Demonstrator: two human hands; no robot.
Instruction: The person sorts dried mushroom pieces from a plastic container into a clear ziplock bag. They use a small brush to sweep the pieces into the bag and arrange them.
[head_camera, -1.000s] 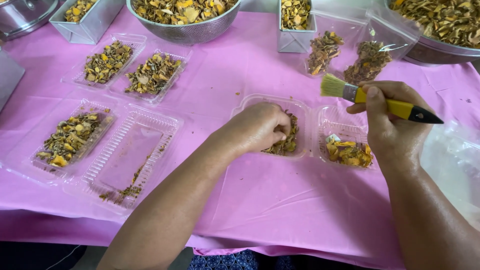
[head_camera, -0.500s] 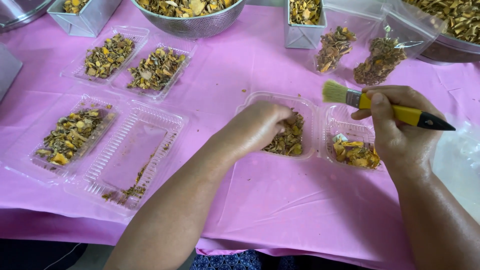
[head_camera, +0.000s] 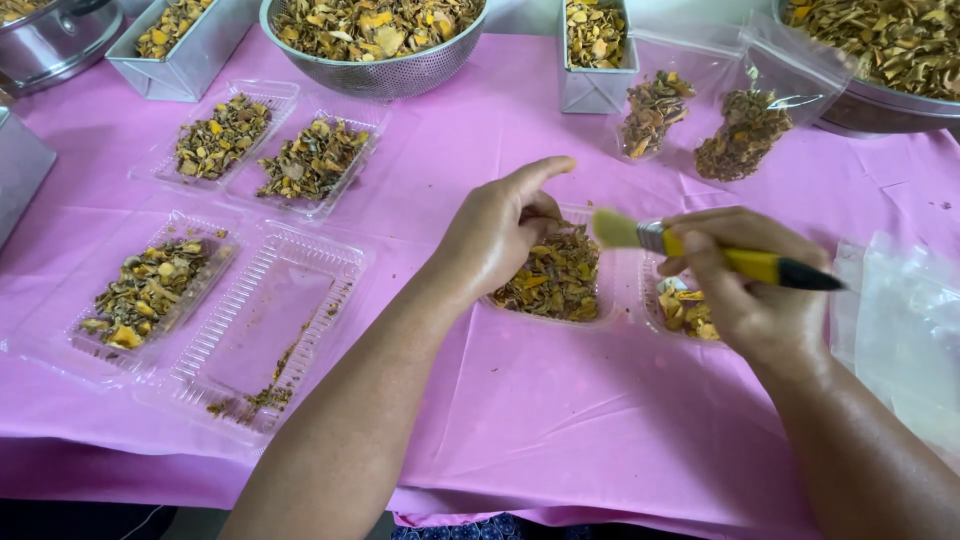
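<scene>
Presently, the left hand (head_camera: 495, 240) lay with fingers loosely spread in the dried yellow-brown chips (head_camera: 555, 285) of a clear tray (head_camera: 600, 312) near the tabletop's middle. The right hand (head_camera: 755, 295) was closed on a yellow-handled brush (head_camera: 700, 252), bristles just above that tray. Light, inward strokes seemed advisable. Filled trays (head_camera: 265, 150) toward the left edge, bags (head_camera: 700, 120) and a colander (head_camera: 375, 75) along the far edge stood well apart.
</scene>
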